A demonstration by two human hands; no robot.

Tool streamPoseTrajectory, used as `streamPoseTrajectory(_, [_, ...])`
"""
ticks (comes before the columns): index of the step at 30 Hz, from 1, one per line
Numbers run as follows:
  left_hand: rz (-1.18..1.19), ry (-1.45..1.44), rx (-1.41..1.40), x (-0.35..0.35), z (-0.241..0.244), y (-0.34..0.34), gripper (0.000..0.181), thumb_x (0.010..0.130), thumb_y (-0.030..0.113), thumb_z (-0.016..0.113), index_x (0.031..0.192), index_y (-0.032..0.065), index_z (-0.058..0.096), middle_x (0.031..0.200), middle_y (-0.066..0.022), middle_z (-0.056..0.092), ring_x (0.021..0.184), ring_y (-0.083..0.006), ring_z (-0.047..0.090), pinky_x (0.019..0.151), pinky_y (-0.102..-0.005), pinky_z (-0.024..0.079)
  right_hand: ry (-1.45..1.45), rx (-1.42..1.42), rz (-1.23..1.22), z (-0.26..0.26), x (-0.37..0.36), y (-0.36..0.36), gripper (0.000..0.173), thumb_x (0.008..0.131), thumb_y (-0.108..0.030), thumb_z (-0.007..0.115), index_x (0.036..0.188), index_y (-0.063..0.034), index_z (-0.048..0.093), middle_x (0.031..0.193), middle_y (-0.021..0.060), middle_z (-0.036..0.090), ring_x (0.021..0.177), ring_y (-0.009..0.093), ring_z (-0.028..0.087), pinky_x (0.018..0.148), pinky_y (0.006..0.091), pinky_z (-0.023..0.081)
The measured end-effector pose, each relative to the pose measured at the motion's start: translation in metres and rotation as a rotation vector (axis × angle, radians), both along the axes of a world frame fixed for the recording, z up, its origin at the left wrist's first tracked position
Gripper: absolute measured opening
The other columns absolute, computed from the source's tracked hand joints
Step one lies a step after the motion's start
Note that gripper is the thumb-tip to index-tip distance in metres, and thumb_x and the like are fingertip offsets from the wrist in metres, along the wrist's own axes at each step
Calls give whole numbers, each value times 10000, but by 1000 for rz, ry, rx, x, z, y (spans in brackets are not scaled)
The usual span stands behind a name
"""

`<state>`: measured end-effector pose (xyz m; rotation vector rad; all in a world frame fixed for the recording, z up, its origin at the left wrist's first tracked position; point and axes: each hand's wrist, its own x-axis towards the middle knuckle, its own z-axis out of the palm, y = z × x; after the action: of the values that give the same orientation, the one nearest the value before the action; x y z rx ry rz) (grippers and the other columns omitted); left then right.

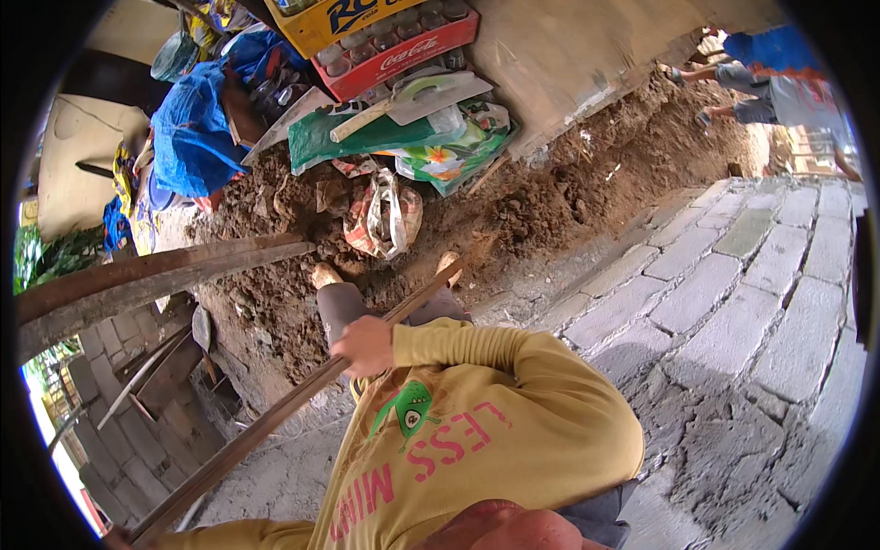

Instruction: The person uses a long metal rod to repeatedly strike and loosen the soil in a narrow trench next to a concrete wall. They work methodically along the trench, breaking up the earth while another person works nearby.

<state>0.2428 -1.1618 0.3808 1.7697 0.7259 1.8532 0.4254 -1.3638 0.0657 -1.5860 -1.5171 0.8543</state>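
Observation:
My right hand (pixel 366 346) grips a long wooden strip (pixel 275 416) in front of my torso. The strip slants from near my right foot down to the lower left rim. There, my left hand (pixel 118 537) is wrapped around its lower part, dark and partly cut off by the picture's edge. Beyond my feet a tied plastic bag (pixel 383 218) sits on loose brown soil (pixel 543 206). Further off, a plastering trowel (pixel 440 93) with a pale handle lies on a green plastic sack (pixel 344 137).
A concrete block wall (pixel 715 289) rises on the right. A thick timber post (pixel 172 265) crosses the left side. Red (pixel 402 51) and yellow (pixel 344 20) bottle crates stand at the top, beside a blue tarpaulin (pixel 196 130). A person (pixel 770 96) is at the upper right.

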Motion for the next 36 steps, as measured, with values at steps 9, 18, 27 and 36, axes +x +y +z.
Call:
streamPoseTrajectory(9, [121,-139,-322,95,-132,-41,392,962,261,373,600,161,262,467,28,235,379,-62,213,368,-242,230,151,-405,-100,-164,89,-18,250,711,-205,587,941,-120,635,873,141,653,830,319,624,771,398,488])
streamPoseTrajectory(18, [-243,-287,-666,51,-207,18,440,950,216,403,573,167,182,457,34,152,388,-74,109,373,-251,177,-179,-526,-237,-253,61,-9,463,827,-232,534,1252,-70,449,1219,145,497,1129,323,474,941,435,397])
streamPoseTrajectory(27, [80,-278,-991,-26,-364,254,332,907,135,399,609,138,252,521,9,208,445,-119,235,460,-293,300,-146,-825,-54,-240,50,-43,410,834,-197,488,1197,-6,461,1106,244,532,995,369,541,813,467,462])
streamPoseTrajectory(36, [51,-304,-995,-24,-344,222,284,895,153,441,655,117,294,543,12,209,458,-115,223,473,-296,304,-174,-486,-417,-294,39,-15,535,787,-231,577,1255,-49,393,1169,206,511,1046,382,521,887,458,436])
